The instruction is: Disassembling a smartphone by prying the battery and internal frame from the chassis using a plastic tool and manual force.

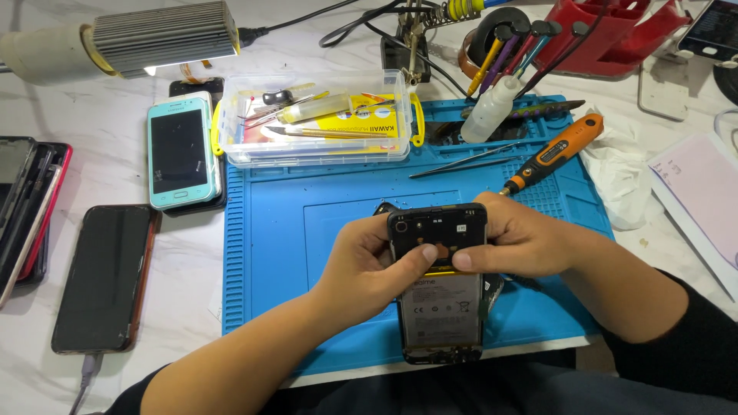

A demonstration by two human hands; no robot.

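Note:
An opened black smartphone point(440, 307) with its back cover off lies lengthwise over the blue repair mat point(292, 223), its pale battery showing. My left hand point(369, 265) grips the phone's upper left side, thumb pressed on the inner top cover. My right hand point(519, 242) holds the upper right side, thumb meeting the left thumb near the middle of the black upper plate. An orange-handled screwdriver point(552, 154) rests on the mat just behind my right hand.
A clear plastic box point(315, 150) of tools stands at the mat's far edge. Beside it: a white squeeze bottle point(492, 107), tweezers point(469, 161), a teal phone point(179, 152), a dark phone on a cable point(104, 277), stacked phones point(27, 207), a lamp point(154, 34).

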